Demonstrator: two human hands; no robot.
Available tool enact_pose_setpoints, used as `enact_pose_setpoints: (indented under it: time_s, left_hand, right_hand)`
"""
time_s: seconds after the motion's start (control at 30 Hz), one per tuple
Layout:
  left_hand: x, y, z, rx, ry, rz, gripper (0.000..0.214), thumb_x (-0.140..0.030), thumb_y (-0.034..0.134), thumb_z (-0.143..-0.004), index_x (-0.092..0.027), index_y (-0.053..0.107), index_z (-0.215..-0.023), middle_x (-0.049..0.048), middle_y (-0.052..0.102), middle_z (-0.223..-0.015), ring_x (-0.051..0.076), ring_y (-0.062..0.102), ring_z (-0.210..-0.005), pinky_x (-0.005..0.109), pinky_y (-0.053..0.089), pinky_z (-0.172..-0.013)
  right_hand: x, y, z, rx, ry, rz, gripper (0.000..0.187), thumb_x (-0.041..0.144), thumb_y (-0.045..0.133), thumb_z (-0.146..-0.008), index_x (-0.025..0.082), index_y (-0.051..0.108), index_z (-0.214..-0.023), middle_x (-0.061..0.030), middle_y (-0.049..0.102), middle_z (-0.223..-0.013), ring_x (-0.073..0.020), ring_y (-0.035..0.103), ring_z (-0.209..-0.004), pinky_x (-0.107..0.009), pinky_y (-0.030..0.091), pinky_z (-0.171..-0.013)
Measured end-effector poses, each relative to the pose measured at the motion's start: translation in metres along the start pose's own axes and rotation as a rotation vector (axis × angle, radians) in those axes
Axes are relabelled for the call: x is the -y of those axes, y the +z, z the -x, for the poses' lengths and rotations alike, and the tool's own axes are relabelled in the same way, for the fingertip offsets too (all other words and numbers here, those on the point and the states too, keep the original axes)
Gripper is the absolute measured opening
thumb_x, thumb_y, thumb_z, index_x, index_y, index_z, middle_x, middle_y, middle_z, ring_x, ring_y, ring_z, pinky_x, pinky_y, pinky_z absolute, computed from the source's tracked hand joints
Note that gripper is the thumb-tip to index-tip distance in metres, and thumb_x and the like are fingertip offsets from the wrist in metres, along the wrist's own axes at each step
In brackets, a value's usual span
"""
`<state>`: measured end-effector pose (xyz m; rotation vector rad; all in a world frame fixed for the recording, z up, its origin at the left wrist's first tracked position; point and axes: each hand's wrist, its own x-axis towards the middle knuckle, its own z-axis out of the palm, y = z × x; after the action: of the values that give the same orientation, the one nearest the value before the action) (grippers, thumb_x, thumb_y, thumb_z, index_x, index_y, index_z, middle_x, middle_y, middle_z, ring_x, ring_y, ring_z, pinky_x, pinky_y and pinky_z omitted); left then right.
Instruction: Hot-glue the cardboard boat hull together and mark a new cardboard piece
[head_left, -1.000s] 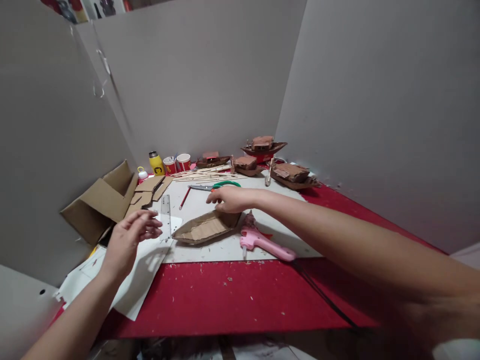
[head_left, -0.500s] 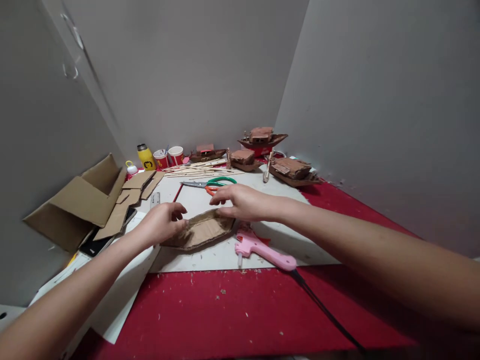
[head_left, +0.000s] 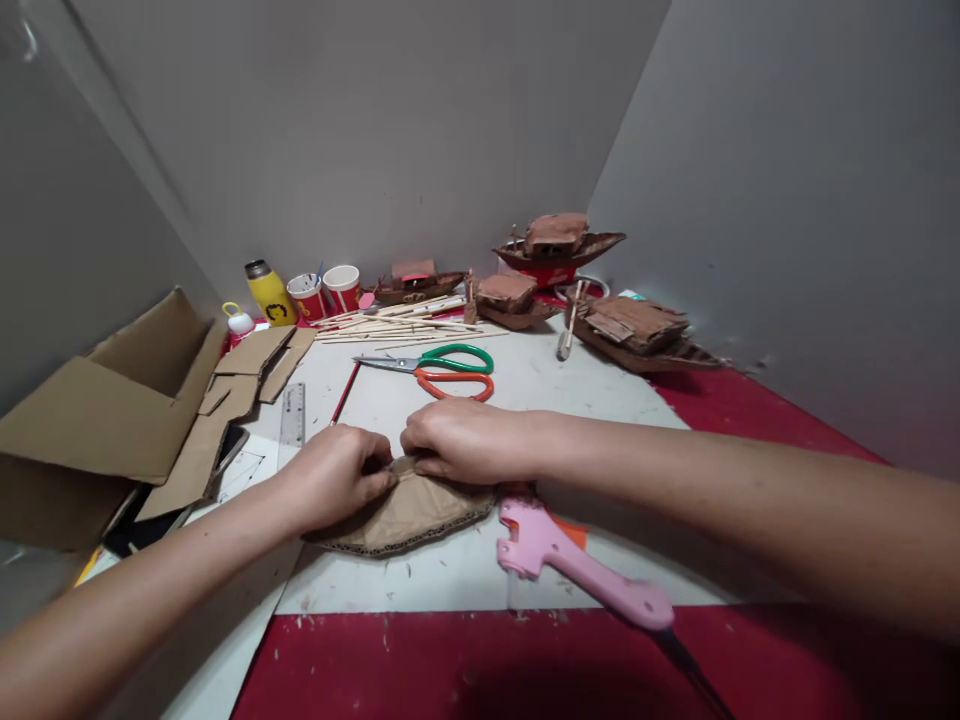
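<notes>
A boat-shaped cardboard hull (head_left: 417, 515) lies on the white sheet in front of me. My left hand (head_left: 346, 478) is closed, thumb and fingers pinching its far edge from the left. Close beside it, my right hand (head_left: 461, 440) also has its fingers closed on the far edge; the fingertips are partly hidden. To the right of the hull rests a pink glue gun (head_left: 581, 565), its cord running toward the near edge. Beyond my hands lie scissors (head_left: 455, 372) with green and orange handles, their blades slightly apart, touching a thin red stick (head_left: 345, 393).
Several brown model boats (head_left: 637, 330) stand along the back. Wooden sticks (head_left: 397, 325), paper cups (head_left: 343, 288) and a yellow bottle (head_left: 271, 293) are at back left. An open cardboard box (head_left: 97, 410), cardboard scraps (head_left: 244, 385) and a ruler (head_left: 293, 414) sit left.
My hands have come together at the hull's far edge and closed on it; before, they were apart at its two ends. The view has shifted closer to the table.
</notes>
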<state>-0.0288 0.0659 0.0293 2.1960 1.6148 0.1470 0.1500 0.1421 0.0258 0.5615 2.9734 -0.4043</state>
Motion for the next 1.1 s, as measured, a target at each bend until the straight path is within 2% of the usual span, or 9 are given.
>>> enact_pose_setpoints:
  time_s: [0.2, 0.37, 0.43, 0.5, 0.63, 0.77, 0.9, 1.1]
  left_hand:
    - [-0.001, 0.010, -0.004, 0.047, 0.146, -0.173, 0.017, -0.017, 0.048, -0.084, -0.020, 0.061, -0.073, 0.0083, 0.065, -0.074, 0.023, 0.057, -0.068, 0.032, 0.038, -0.063]
    - [0.002, 0.020, -0.005, -0.039, 0.213, 0.026, 0.017, -0.007, 0.054, -0.074, -0.022, 0.058, -0.066, 0.0049, 0.058, -0.067, 0.020, 0.048, -0.063, 0.032, 0.038, -0.065]
    - [0.005, 0.018, -0.004, -0.025, 0.202, 0.038, 0.017, -0.008, 0.054, -0.075, -0.021, 0.059, -0.065, 0.0052, 0.059, -0.066, 0.020, 0.049, -0.063, 0.031, 0.038, -0.065]
    - [0.008, 0.011, -0.001, 0.046, 0.169, 0.033, 0.015, -0.016, 0.053, -0.082, -0.020, 0.063, -0.072, 0.0060, 0.062, -0.071, 0.020, 0.053, -0.065, 0.030, 0.038, -0.064]
    - [0.016, -0.008, 0.010, 0.131, -0.013, 0.160, 0.027, -0.039, 0.050, -0.090, -0.019, 0.069, -0.090, 0.0039, 0.068, -0.079, 0.018, 0.058, -0.068, 0.026, 0.040, -0.061]
    - [0.019, -0.015, 0.022, 0.261, -0.169, 0.354, 0.027, -0.039, 0.052, -0.087, -0.017, 0.068, -0.089, 0.0004, 0.063, -0.069, 0.013, 0.051, -0.056, 0.022, 0.036, -0.050]
    - [0.013, -0.013, 0.026, 0.268, -0.192, 0.464, 0.026, -0.037, 0.054, -0.084, -0.014, 0.065, -0.082, -0.0024, 0.056, -0.060, 0.010, 0.043, -0.051, 0.020, 0.032, -0.046]
    - [0.007, -0.010, 0.018, 0.211, -0.117, 0.205, 0.022, -0.032, 0.056, -0.082, -0.015, 0.066, -0.072, -0.0016, 0.058, -0.061, 0.011, 0.047, -0.056, 0.020, 0.032, -0.050]
  right_hand:
    - [0.001, 0.007, 0.000, -0.028, -0.128, 0.075, 0.017, 0.009, 0.053, -0.089, 0.011, 0.070, -0.086, -0.0101, 0.068, -0.081, -0.0196, 0.059, -0.075, -0.030, 0.038, -0.066]
    - [0.004, 0.017, 0.004, -0.103, -0.174, 0.167, 0.018, 0.005, 0.053, -0.088, 0.011, 0.069, -0.085, -0.0102, 0.065, -0.078, -0.0234, 0.059, -0.077, -0.034, 0.039, -0.068]
    - [0.005, 0.018, 0.004, -0.097, -0.160, 0.176, 0.018, 0.006, 0.053, -0.089, 0.011, 0.070, -0.086, -0.0106, 0.065, -0.079, -0.0240, 0.059, -0.079, -0.034, 0.039, -0.068]
    - [0.005, 0.014, 0.004, -0.059, -0.127, 0.156, 0.018, 0.007, 0.053, -0.089, 0.011, 0.070, -0.089, -0.0110, 0.066, -0.081, -0.0236, 0.060, -0.080, -0.032, 0.038, -0.067]
    - [0.007, -0.001, 0.007, 0.068, -0.020, 0.057, 0.016, 0.015, 0.055, -0.088, 0.012, 0.071, -0.092, -0.0122, 0.069, -0.088, -0.0222, 0.061, -0.079, -0.030, 0.037, -0.064]
    - [0.012, -0.014, 0.013, 0.133, 0.007, -0.049, 0.020, 0.017, 0.054, -0.085, 0.013, 0.070, -0.097, -0.0122, 0.071, -0.093, -0.0216, 0.062, -0.082, -0.028, 0.039, -0.067]
    - [0.015, -0.014, 0.010, 0.114, -0.024, -0.112, 0.021, 0.018, 0.054, -0.084, 0.013, 0.071, -0.097, -0.0118, 0.072, -0.095, -0.0203, 0.063, -0.082, -0.027, 0.040, -0.068]
    - [0.019, 0.003, -0.008, 0.021, -0.055, -0.101, 0.020, 0.028, 0.058, -0.086, 0.016, 0.072, -0.095, -0.0106, 0.073, -0.091, -0.0204, 0.063, -0.078, -0.027, 0.036, -0.062]
